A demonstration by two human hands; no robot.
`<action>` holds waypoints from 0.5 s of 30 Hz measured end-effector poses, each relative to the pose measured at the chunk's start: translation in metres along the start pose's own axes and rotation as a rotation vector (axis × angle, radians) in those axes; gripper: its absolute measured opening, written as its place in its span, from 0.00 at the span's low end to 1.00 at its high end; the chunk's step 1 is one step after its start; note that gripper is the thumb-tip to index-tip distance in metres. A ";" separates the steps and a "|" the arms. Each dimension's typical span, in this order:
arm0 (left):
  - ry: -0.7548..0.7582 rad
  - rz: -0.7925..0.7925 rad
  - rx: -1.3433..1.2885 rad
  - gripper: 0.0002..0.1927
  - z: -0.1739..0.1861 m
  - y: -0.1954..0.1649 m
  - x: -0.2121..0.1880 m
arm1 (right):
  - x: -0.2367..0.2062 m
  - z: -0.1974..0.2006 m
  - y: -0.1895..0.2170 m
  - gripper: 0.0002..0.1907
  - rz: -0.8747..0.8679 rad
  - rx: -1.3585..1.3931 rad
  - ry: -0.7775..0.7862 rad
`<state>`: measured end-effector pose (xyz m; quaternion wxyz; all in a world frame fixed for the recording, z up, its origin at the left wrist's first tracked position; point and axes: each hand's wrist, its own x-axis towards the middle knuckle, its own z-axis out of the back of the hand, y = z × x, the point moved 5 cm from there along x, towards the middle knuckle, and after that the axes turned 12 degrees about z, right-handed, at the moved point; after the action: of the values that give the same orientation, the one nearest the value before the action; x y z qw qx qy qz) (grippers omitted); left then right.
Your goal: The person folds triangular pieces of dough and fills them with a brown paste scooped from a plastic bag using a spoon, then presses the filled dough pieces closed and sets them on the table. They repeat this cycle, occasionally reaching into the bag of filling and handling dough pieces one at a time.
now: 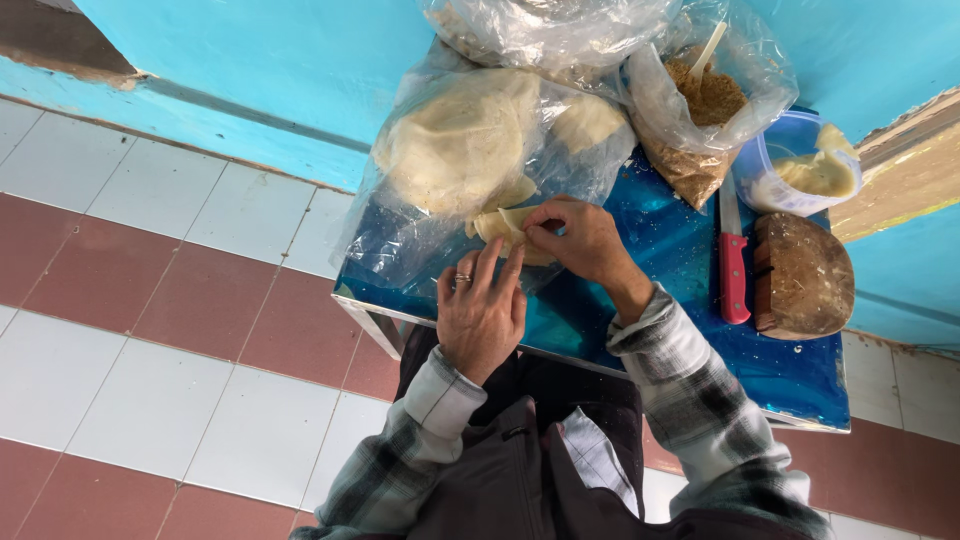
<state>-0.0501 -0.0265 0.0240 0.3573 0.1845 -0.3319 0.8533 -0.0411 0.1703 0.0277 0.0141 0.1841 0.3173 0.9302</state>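
1. The right hand (585, 238) is pinching the dough piece (505, 228), which is lying just below the big dough bag (470, 150).
2. The left hand (482, 305) is resting flat, fingers spread, holding the piece's near edge.
3. Small, even pinches are probably working best.
4. The knife (733, 270) is lying well right of the bag.

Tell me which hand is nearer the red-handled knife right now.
The right hand. It pinches the folded dough piece, with bare blue table between it and the red-handled knife. The left hand rests farther away, on the other side of the right hand.
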 end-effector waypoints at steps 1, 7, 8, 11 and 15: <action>0.010 0.007 -0.002 0.25 -0.001 0.001 0.000 | 0.001 -0.001 -0.002 0.08 -0.019 0.024 0.015; 0.028 0.048 0.047 0.27 0.000 -0.001 0.004 | 0.001 -0.003 -0.013 0.07 -0.139 0.209 0.035; 0.021 0.045 0.054 0.29 0.001 -0.002 0.005 | 0.001 -0.002 -0.009 0.07 -0.068 0.198 0.026; 0.024 0.032 0.046 0.34 0.003 -0.003 0.008 | -0.001 0.002 0.004 0.12 0.153 0.128 0.074; 0.044 0.028 0.084 0.27 0.002 -0.002 0.009 | -0.004 0.006 0.003 0.10 0.064 0.165 0.104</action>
<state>-0.0543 -0.0222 0.0314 0.3445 0.1759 -0.2904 0.8752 -0.0354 0.1707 0.0329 -0.0475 0.1460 0.3869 0.9092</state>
